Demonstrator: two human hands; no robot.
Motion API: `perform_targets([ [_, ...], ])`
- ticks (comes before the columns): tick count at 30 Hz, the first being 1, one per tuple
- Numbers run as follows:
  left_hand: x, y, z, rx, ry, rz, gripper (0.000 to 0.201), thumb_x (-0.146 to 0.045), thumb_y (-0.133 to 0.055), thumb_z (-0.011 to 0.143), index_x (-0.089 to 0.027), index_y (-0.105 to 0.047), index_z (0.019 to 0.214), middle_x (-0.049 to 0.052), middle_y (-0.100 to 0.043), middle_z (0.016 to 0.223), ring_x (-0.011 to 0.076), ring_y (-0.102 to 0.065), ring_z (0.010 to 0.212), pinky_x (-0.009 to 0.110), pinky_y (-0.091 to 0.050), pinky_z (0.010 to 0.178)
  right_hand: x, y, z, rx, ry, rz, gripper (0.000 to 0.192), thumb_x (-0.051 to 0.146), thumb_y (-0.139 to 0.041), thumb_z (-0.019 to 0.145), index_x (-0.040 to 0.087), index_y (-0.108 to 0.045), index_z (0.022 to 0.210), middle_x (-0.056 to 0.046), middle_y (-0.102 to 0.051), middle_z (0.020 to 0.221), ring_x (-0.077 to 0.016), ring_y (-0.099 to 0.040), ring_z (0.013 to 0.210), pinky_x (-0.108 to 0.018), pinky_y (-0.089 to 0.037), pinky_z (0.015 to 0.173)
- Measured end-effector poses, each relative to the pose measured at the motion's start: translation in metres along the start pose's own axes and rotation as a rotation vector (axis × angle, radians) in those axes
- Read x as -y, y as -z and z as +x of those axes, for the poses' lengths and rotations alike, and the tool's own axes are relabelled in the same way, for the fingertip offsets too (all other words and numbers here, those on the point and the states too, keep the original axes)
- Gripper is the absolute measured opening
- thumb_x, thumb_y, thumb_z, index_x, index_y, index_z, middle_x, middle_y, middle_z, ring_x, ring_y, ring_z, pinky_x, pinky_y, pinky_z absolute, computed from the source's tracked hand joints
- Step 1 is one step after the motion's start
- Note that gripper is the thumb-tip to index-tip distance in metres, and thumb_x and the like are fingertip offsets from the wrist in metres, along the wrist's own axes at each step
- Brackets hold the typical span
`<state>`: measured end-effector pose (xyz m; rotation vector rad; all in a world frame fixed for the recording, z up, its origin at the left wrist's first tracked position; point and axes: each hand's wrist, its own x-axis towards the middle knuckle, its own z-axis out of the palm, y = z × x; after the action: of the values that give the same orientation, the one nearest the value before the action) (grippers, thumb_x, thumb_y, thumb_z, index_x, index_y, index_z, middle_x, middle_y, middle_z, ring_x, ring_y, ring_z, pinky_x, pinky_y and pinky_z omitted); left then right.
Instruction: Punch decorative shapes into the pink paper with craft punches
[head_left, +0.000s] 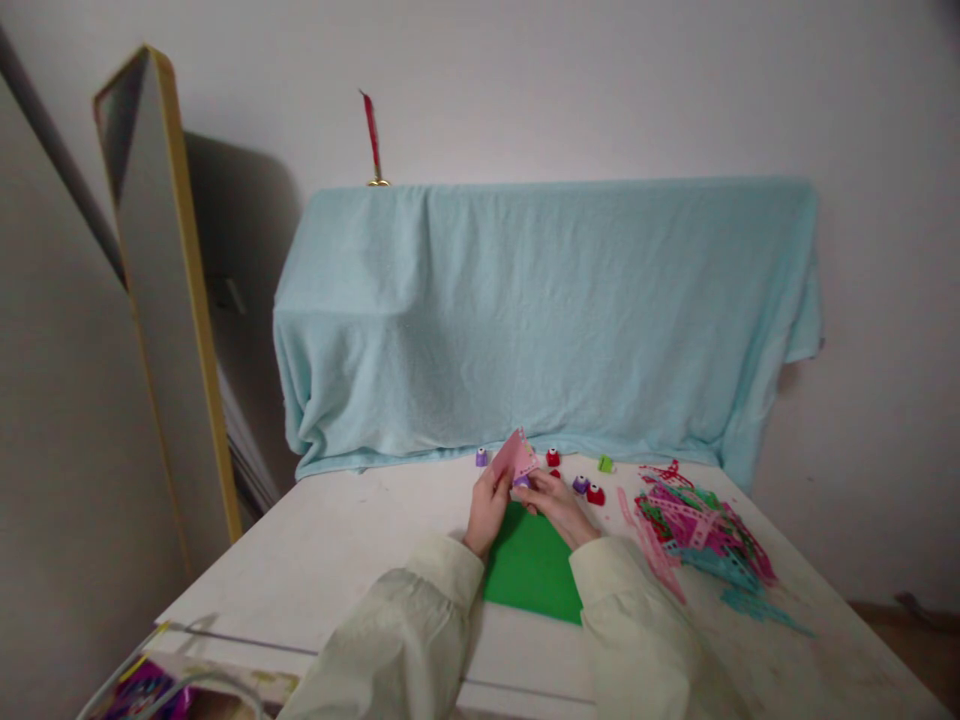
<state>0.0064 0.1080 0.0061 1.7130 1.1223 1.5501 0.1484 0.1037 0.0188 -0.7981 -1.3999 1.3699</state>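
My left hand (486, 512) is closed on a folded or bent pink sheet (510, 458), whose right edge shows a row of small cut-outs or pale spots. My right hand (561, 508) grips a small purple craft punch (522, 482) at the sheet's lower right edge. Fingers partly hide the punch, and I cannot tell whether it is pressed down. Beneath both hands a green sheet (534, 575) lies flat on the white table. Beyond them stand similar little punches: a purple one (481, 457) on the left, a red one (553, 457) behind, another red one (595, 495) to the right.
A green punch (606, 464) and a second purple one (580, 484) sit right of my hands. A tangled pile of punched strips (697, 525) covers the table's right side. Behind hangs a light blue cloth (540, 320). A tall mirror (176, 300) leans at the left.
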Motion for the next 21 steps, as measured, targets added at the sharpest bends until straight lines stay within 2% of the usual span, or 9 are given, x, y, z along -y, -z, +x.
perform_targets([
  [13,-0.0055,0.0009,-0.0010,-0.003,0.010,0.015,0.035,-0.040,-0.045,0.089,-0.014,-0.063,0.103,0.008,-0.068,0.099,0.0208,-0.059,0.092,0.032,-0.043,0.084,-0.0064,0.0026,0.0003,0.009,0.005,-0.009,0.042,0.046,-0.076,0.060,0.018,-0.064,0.088,0.000,-0.060,0.073,-0.0119,-0.051,0.060,-0.023,-0.031,0.047],
  [21,-0.0075,-0.0017,-0.0028,-0.019,0.069,0.016,0.040,-0.049,-0.047,0.086,-0.013,-0.065,0.082,0.004,-0.063,0.070,0.0170,-0.056,0.072,0.026,-0.041,0.067,-0.0038,0.0036,0.0016,-0.019,0.014,-0.045,0.035,0.041,-0.072,0.066,0.017,-0.064,0.090,0.000,-0.060,0.070,-0.0114,-0.050,0.058,-0.023,-0.031,0.048],
])
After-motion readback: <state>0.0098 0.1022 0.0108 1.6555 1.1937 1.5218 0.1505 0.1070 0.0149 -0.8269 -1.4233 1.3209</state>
